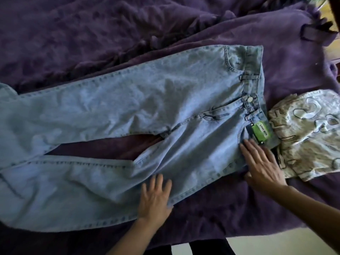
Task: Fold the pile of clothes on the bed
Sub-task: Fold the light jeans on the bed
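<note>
Light blue jeans [128,111] lie spread flat across the purple blanket [92,37], waistband to the right, both legs running left. A green tag [260,134] hangs at the waistband. My left hand [155,197] lies flat with straight fingers on the near leg's lower edge. My right hand [263,166] presses flat on the near hip by the waistband, just below the tag. A folded pale patterned garment [305,133] sits to the right of the jeans, touching the waistband.
The fuzzy purple blanket is rumpled into ridges at the far side. The bed's near edge [211,242] runs along the bottom, with pale floor [266,247] beyond it. A dark strap-like item [311,32] lies at the far right corner.
</note>
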{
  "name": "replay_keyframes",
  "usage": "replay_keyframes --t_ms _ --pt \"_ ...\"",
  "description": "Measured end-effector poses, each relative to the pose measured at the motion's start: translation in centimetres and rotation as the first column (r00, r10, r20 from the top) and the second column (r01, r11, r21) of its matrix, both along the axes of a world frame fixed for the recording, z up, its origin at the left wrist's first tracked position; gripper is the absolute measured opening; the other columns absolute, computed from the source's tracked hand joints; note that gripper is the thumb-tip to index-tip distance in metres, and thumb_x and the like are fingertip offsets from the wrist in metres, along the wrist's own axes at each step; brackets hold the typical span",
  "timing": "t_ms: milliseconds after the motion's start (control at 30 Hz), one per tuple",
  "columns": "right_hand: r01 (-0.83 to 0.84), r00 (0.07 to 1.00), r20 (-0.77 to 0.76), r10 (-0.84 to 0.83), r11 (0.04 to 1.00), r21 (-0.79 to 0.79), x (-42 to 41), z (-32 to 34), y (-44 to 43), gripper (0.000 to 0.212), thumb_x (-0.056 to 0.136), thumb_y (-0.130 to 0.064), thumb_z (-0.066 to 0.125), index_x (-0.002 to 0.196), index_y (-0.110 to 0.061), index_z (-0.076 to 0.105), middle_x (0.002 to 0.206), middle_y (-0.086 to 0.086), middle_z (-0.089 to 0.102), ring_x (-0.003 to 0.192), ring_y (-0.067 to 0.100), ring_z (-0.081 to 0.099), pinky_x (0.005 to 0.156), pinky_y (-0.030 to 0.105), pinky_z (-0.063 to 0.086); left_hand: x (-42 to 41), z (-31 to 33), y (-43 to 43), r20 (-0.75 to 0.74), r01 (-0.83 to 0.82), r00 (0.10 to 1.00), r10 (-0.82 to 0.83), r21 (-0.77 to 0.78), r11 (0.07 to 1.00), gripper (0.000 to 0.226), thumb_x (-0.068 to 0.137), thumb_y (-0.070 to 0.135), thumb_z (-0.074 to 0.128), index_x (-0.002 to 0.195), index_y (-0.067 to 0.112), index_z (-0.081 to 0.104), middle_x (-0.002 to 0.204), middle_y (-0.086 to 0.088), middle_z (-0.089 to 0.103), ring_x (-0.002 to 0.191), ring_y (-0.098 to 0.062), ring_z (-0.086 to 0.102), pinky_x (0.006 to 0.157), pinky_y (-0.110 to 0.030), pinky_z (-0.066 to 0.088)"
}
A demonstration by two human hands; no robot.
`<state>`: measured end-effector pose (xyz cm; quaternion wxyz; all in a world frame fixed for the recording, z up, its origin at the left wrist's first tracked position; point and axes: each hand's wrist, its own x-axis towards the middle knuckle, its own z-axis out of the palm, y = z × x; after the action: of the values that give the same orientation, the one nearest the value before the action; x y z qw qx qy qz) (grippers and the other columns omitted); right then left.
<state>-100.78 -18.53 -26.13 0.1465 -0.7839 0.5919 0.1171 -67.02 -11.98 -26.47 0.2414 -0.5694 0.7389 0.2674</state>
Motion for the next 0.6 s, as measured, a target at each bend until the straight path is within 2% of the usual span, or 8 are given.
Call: replay_keyframes --t_ms 67,200,267,300,367,433,533,600 --pt "0.030 0.997 -0.070 -0.030 1.000 0.001 -0.3 -0.5 -0.6 0.097 0.057 -0.025 0.072 0.147 -0.010 0.037 0.154 0.012 0.034 0.143 0.027 0.027 0.107 0.051 0.029 0.5 -1.0 -0.2 0.044 0.005 0.999 -0.003 -0.037 0.999 0.074 0.088 0.043 0.057 0.148 0.025 0.018 0.156 -0.010 0.015 0.145 -0.029 0.013 0.113 -0.051 0.015" --pt "0.082 0.997 0.025 -0.079 0.983 -0.166 0.3 0.1 -2.4 0.048 0.073 -0.025 0.053 0.118 -0.014 0.066 0.132 0.005 0.061 0.129 0.028 0.051 0.095 0.045 0.033 1.2 -0.6 -0.6 0.015 -0.001 1.000 0.004 -0.159 0.987 0.056 0.089 0.011 0.049 0.144 0.018 0.036 0.139 -0.005 0.040 0.130 -0.025 0.039 0.104 -0.039 0.037" --pt "0.074 0.994 0.097 -0.054 0.973 -0.217 -0.9 1.5 -1.4 0.040 0.071 -0.026 0.054 0.104 -0.012 0.071 0.116 0.004 0.070 0.118 0.026 0.061 0.092 0.045 0.039 2.1 0.4 -0.4 -0.011 0.008 1.000 -0.010 -0.164 0.986 0.053 0.088 0.006 0.048 0.139 0.016 0.040 0.129 -0.003 0.047 0.119 -0.022 0.048 0.092 -0.035 0.046" --pt "0.055 0.992 0.120 -0.028 0.973 -0.224 -1.9 2.3 -0.5 0.038 0.070 -0.024 0.057 0.101 -0.010 0.072 0.112 0.005 0.071 0.114 0.026 0.063 0.091 0.045 0.042 2.4 1.3 -0.3 -0.035 0.011 0.999 -0.017 -0.171 0.985 0.047 0.084 0.004 0.055 0.129 0.016 0.050 0.119 -0.003 0.053 0.108 -0.021 0.055 0.082 -0.033 0.050" --pt "0.039 0.991 0.130 -0.011 0.977 -0.211 -3.8 4.3 1.3 0.036 0.070 -0.021 0.055 0.098 -0.007 0.073 0.108 0.008 0.073 0.109 0.028 0.066 0.091 0.045 0.046 3.1 3.5 0.2 -0.083 0.069 0.993 -0.081 -0.141 0.988 0.036 0.053 -0.001 0.081 0.082 0.015 0.066 0.079 -0.001 0.061 0.066 -0.016 0.063 0.048 -0.028 0.050" --pt "0.032 0.993 0.117 -0.011 0.983 -0.179 -4.6 6.4 2.3 0.043 0.071 -0.023 0.044 0.095 -0.006 0.075 0.103 0.010 0.073 0.098 0.030 0.070 0.087 0.049 0.050 4.2 5.3 0.8 -0.101 0.081 0.990 -0.094 -0.120 0.989 0.043 0.029 -0.005 0.085 0.053 0.017 0.058 0.054 0.004 0.054 0.042 -0.014 0.054 0.034 -0.022 0.038" --pt "0.101 0.993 0.077 -0.093 0.989 -0.106 -4.2 8.3 1.8 0.031 0.067 -0.011 0.061 0.093 -0.008 0.077 0.092 0.015 0.074 0.080 0.036 0.072 0.076 0.050 0.055 7.0 6.5 -0.3 -0.129 -0.140 0.983 0.130 -0.065 0.988 0.020 0.066 -0.002 0.070 0.072 0.016 0.061 0.072 0.006 0.062 0.063 -0.015 0.062 0.051 -0.027 0.041" --pt "0.233 0.972 0.047 -0.232 0.972 -0.035 -3.7 9.4 -0.3 0.030 0.067 -0.001 0.073 0.095 -0.013 0.077 0.085 0.017 0.073 0.076 0.039 0.069 0.069 0.045 0.055 9.7 6.7 -2.2 -0.181 -0.317 0.939 0.292 -0.131 0.939 0.011 0.083 0.005 0.059 0.083 0.016 0.064 0.082 0.004 0.065 0.074 -0.019 0.062 0.060 -0.029 0.042"
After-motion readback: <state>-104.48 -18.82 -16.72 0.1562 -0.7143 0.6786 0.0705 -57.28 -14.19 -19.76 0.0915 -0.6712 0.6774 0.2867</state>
